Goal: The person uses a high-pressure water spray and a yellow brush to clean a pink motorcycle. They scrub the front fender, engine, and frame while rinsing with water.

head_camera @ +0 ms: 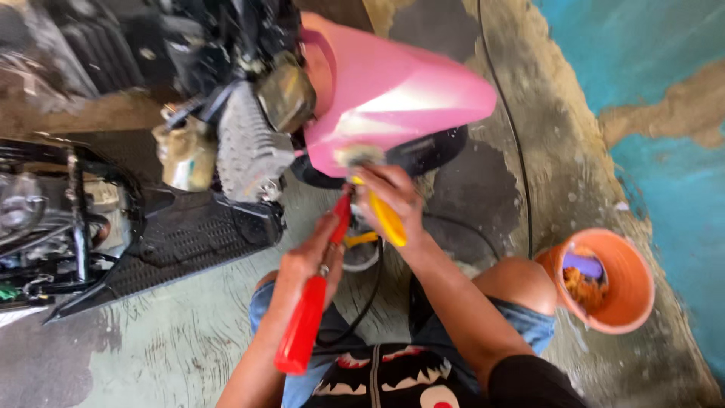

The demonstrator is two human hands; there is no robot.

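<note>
My left hand [308,261] grips a red-handled tool [303,325] whose long handle slants down toward my lap while its tip points up at the wheel area. Just right of it, my right hand [393,198] holds a yellow-handled tool [387,219] up against the underside of the pink front fender [393,94] of a scooter. Both hands meet close together below the fender, in front of the black front tyre [430,151]. Where the two tool tips touch is hidden by my fingers.
A black ribbed footboard [181,242] and exposed engine parts [249,143] lie to the left. An orange bucket [630,298] with a purple object inside stands by my right knee. A black cable [517,151] runs across the concrete floor. The teal wall is at the right.
</note>
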